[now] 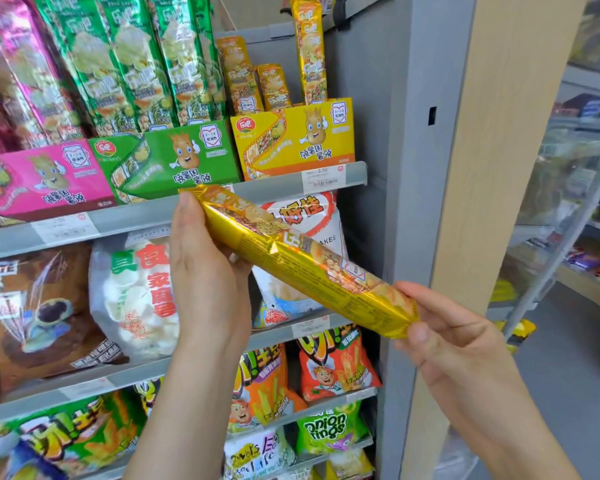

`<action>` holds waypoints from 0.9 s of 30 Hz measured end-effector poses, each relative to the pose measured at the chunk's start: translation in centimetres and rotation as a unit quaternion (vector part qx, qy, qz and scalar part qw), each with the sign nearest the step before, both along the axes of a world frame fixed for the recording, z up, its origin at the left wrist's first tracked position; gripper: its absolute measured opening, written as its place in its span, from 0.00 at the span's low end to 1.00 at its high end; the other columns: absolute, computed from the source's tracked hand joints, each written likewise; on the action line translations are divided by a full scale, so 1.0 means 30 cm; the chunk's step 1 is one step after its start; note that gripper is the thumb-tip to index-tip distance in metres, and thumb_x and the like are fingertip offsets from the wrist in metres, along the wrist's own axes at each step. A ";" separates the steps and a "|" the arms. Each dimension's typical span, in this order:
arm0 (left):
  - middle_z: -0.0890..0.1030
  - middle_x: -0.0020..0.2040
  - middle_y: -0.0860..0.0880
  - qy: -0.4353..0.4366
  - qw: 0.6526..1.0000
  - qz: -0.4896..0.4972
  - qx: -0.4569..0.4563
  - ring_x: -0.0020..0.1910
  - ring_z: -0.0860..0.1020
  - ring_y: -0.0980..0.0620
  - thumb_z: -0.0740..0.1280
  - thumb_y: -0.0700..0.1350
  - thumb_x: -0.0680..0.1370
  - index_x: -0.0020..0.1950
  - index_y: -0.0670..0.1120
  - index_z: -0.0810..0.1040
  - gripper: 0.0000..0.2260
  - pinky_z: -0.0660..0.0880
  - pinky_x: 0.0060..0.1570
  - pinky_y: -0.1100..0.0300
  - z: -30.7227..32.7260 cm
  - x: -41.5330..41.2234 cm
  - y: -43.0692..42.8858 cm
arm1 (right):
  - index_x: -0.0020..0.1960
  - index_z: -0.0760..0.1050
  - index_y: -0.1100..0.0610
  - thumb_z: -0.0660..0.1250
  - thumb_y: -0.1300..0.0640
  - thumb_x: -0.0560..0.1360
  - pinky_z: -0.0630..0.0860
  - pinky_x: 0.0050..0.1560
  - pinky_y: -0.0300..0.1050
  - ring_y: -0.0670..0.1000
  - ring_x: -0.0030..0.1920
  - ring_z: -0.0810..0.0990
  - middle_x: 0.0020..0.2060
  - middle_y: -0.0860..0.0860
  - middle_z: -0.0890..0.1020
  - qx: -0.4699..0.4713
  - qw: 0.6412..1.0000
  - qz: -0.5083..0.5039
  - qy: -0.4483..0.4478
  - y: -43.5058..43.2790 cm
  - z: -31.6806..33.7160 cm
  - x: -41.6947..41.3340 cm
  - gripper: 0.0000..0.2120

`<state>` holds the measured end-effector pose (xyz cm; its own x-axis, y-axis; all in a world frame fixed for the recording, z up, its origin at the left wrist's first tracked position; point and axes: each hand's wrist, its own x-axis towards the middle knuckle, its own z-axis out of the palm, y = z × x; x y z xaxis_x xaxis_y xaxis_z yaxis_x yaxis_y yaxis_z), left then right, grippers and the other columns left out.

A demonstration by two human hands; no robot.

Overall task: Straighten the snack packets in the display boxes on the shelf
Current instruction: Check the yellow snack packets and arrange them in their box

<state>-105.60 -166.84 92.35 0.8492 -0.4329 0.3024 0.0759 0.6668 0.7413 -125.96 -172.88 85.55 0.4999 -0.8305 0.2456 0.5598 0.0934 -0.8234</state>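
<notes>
holding a long, shiny gold foil snack packet (302,263) out in front of the shelf, clear of its display box.

the left hand (210,275) was curled around the packet's upper left end and the right hand (444,337) pinched the lower right seam between thumb and fingers, so the packet lay on a slant, probably to square it before slotting it upright into the yellow cardboard display box (293,140) on the far upper shelf, where three like packets stood unevenly, one much taller. beside it to the left sat a green display box (168,161) and a pink display box (49,181), both packed full. the grey metal shelf rail (174,213) carried price tags; a pale wooden end panel (499,168) closed the unit on the right, with a blurred shop aisle beyond.
</notes>
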 end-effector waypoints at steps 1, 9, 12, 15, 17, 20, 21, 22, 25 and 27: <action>0.83 0.47 0.50 -0.001 0.999 -0.036 0.000 0.47 0.82 0.53 0.61 0.59 0.79 0.51 0.51 0.82 0.15 0.79 0.47 0.54 0.000 -0.003 -0.002 | 0.49 0.86 0.52 0.84 0.59 0.49 0.81 0.40 0.39 0.50 0.44 0.86 0.44 0.54 0.87 -0.016 1.000 -0.018 0.000 0.002 -0.001 0.002 0.28; 0.84 0.49 0.50 -0.128 0.982 -0.120 0.072 0.46 0.81 0.53 0.66 0.51 0.76 0.64 0.48 0.75 0.17 0.78 0.44 0.58 -0.064 -0.115 -0.007 | 0.47 0.82 0.47 0.77 0.60 0.56 0.82 0.42 0.40 0.51 0.43 0.86 0.43 0.52 0.86 -0.123 0.986 -0.115 0.016 0.078 0.009 0.070 0.20; 0.84 0.51 0.46 -0.150 0.971 -0.155 0.107 0.51 0.82 0.44 0.68 0.52 0.77 0.57 0.51 0.80 0.12 0.80 0.49 0.48 -0.101 -0.167 -0.006 | 0.45 0.77 0.48 0.77 0.64 0.58 0.80 0.45 0.40 0.53 0.45 0.84 0.45 0.59 0.82 -0.157 0.978 -0.138 0.027 0.097 -0.006 0.104 0.20; 0.83 0.51 0.42 -0.181 0.954 -0.185 0.149 0.51 0.81 0.40 0.71 0.53 0.74 0.54 0.49 0.81 0.12 0.78 0.52 0.41 -0.123 -0.198 0.003 | 0.42 0.73 0.48 0.77 0.65 0.57 0.79 0.44 0.37 0.54 0.44 0.83 0.44 0.61 0.77 -0.171 0.973 -0.151 0.034 0.098 -0.012 0.120 0.21; 0.84 0.51 0.42 -0.176 0.950 -0.208 0.152 0.49 0.81 0.44 0.72 0.49 0.74 0.54 0.47 0.82 0.11 0.80 0.50 0.47 -0.131 -0.198 0.009 | 0.40 0.71 0.47 0.78 0.63 0.57 0.79 0.42 0.37 0.53 0.42 0.83 0.43 0.60 0.77 -0.178 0.973 -0.140 0.046 0.093 -0.012 0.123 0.21; 0.85 0.51 0.44 -0.192 0.943 -0.219 0.160 0.50 0.82 0.49 0.73 0.43 0.72 0.56 0.47 0.81 0.13 0.80 0.47 0.56 -0.137 -0.192 0.013 | 0.39 0.71 0.46 0.81 0.64 0.57 0.80 0.41 0.40 0.54 0.42 0.83 0.42 0.62 0.78 -0.167 0.977 -0.121 0.050 0.082 -0.014 0.122 0.24; 0.85 0.51 0.44 -0.194 0.942 -0.223 0.162 0.49 0.82 0.50 0.73 0.42 0.72 0.57 0.46 0.81 0.14 0.79 0.45 0.59 -0.138 -0.193 0.016 | 0.39 0.71 0.46 0.81 0.64 0.57 0.80 0.40 0.40 0.52 0.41 0.83 0.41 0.60 0.79 -0.165 0.979 -0.115 0.045 0.078 -0.019 0.121 0.23; 0.85 0.51 0.44 -0.195 0.940 -0.228 0.162 0.49 0.82 0.51 0.73 0.41 0.72 0.58 0.45 0.80 0.15 0.79 0.45 0.61 -0.142 -0.192 0.016 | 0.38 0.70 0.46 0.80 0.63 0.56 0.79 0.39 0.38 0.50 0.39 0.83 0.40 0.58 0.80 -0.165 0.979 -0.109 0.044 0.074 -0.023 0.123 0.22; 0.84 0.52 0.44 -0.208 0.934 -0.235 0.168 0.50 0.82 0.50 0.72 0.40 0.73 0.60 0.46 0.79 0.15 0.79 0.45 0.60 -0.148 -0.191 0.025 | 0.37 0.70 0.45 0.81 0.67 0.57 0.78 0.36 0.36 0.48 0.38 0.83 0.40 0.59 0.80 -0.183 0.974 -0.106 0.082 0.064 -0.037 0.127 0.25; 0.84 0.53 0.46 -0.231 0.929 -0.224 0.182 0.53 0.82 0.49 0.70 0.42 0.75 0.62 0.47 0.79 0.15 0.80 0.49 0.56 -0.152 -0.184 0.032 | 0.38 0.70 0.46 0.82 0.63 0.59 0.79 0.39 0.40 0.50 0.40 0.82 0.41 0.59 0.80 -0.221 0.962 -0.091 0.132 0.046 -0.031 0.106 0.23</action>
<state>-111.11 -165.89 87.81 0.3754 -0.8564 0.3546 -0.0968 0.3442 0.9339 -122.78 -171.50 84.62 0.4502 -0.7535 0.4791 0.3000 -0.3778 -0.8760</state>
